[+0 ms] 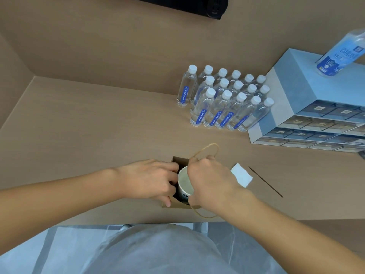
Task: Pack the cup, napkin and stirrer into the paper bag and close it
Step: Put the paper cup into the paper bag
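Note:
A brown paper bag (178,160) with twine handles stands open near the table's front edge. A white paper cup (185,182) sits upright in its mouth, its lower part down inside. My right hand (209,180) grips the cup's rim from the right. The bag's left edge is held open by my left hand (152,179), fingers tucked inside. A folded white napkin (242,175) lies on the table just right of my right hand. Further right lies a thin dark stirrer (265,181), set diagonally.
Several water bottles (223,99) stand in rows at the back of the wooden table (88,135). A grey drawer unit (308,107) stands at the right with one bottle (339,54) on top. A dark object (197,6) is at the top.

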### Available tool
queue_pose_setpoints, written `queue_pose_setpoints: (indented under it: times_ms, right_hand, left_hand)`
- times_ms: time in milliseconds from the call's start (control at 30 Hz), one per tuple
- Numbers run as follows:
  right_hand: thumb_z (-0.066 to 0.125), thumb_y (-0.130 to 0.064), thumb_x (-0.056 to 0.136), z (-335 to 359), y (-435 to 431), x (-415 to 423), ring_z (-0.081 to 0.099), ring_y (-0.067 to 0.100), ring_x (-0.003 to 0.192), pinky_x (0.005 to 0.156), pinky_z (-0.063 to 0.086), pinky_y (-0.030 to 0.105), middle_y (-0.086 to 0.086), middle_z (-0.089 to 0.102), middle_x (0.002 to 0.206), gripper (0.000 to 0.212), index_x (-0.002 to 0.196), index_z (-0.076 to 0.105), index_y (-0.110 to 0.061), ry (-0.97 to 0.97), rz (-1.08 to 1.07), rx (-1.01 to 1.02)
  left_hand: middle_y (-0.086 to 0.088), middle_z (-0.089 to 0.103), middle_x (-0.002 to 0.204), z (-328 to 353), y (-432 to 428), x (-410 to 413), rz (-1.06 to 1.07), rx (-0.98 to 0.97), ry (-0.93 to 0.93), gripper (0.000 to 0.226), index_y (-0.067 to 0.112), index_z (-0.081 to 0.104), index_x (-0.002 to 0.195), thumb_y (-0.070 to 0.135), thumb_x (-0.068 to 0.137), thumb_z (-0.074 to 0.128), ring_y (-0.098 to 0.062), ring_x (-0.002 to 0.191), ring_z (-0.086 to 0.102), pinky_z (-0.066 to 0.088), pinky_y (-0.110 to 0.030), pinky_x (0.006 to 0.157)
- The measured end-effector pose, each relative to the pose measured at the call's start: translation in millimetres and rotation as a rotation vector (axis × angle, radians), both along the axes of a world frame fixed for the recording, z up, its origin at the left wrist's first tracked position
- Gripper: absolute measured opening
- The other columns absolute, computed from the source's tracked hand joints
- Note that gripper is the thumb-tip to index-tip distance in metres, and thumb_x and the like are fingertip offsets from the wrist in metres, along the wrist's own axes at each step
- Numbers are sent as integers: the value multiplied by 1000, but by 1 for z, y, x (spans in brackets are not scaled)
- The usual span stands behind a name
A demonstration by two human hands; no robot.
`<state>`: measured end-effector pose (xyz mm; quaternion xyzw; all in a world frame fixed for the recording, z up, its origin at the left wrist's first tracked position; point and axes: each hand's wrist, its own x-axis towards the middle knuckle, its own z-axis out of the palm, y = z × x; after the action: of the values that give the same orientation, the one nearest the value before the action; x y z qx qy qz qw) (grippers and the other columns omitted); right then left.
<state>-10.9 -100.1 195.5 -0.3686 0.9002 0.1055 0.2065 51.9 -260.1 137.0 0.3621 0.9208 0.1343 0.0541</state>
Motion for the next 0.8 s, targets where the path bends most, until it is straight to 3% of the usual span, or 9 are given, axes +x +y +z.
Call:
queue_pose_setpoints:
  times_ms: [100,267,367,467,567,800]
  right_hand:
    - [78,-29,72,-3,-9,-7,56,27,98,58,39,31,5,44,86,52,110,51,-8,-18,64,129]
    - [75,-28,79,-27,-25,-8,56,25,78,56,42,30,4,59,97,38,109,60,-10,-101,176,315]
    - [63,-19,89,-52,-35,-10,63,25,94,65,47,33,5,62,109,25,112,62,-11,-144,217,383]
    - [54,-17,94,-77,-43,-12,58,28,117,84,50,39,8,58,128,29,122,58,-10,-222,203,379]
    - [49,-22,98,-90,-50,-12,52,31,124,101,46,45,14,54,134,34,128,54,-7,-297,213,389]
    - [49,-19,101,-100,-55,-22,53,31,120,99,42,39,17,55,133,31,127,53,-4,-361,253,400]
  left_hand:
    - [0,66,76,1,0,1,-2,23,108,37,16,65,70,48,90,62,-23,84,61,52,-29,56]
    - [-1,66,75,5,3,2,1,8,127,37,16,67,70,48,88,63,-23,85,62,48,-27,52]
    - [1,66,72,4,2,5,39,-3,160,35,18,68,70,49,87,64,-21,87,63,43,-25,50]
    - [-5,66,85,1,2,7,107,-15,-24,39,13,69,83,48,93,55,-24,104,56,46,-32,61]
    - [-4,63,100,-2,2,6,165,-132,-150,43,14,67,95,52,96,45,-19,116,45,46,-35,70]
    - [-4,63,99,-5,-5,12,215,-94,-130,43,13,67,93,51,97,47,-19,120,46,52,-39,70]
